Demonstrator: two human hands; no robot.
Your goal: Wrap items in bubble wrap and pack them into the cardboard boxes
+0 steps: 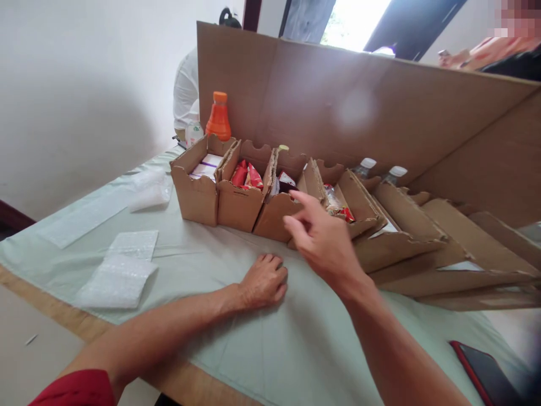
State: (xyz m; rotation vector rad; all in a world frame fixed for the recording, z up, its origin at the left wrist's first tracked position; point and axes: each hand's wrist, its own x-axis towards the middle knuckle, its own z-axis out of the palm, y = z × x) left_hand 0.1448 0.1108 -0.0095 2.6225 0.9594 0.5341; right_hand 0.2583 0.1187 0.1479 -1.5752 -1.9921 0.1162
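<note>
My right hand (323,239) hovers in front of the third cardboard bin (273,220) from the left, index finger reaching out at its front rim, thumb apart, nothing held. Dark and white packets (287,183) show inside that bin. On the cloth below, my left hand (264,282) lies with curled fingers and nothing visible in it. Red snack packets (247,175) fill the second bin (239,208); white and purple boxes (207,166) stand in the leftmost bin (196,197). Right of my right hand, another bin (359,206) holds clear and red packets (336,200).
Bubble wrap sheets (120,276) lie at the left on the pale green cloth (203,248). An orange bottle (218,118) and capped clear bottles (395,173) stand behind the bins. A tall cardboard panel (321,101) backs them. A phone (486,372) lies front right. Two people are beyond.
</note>
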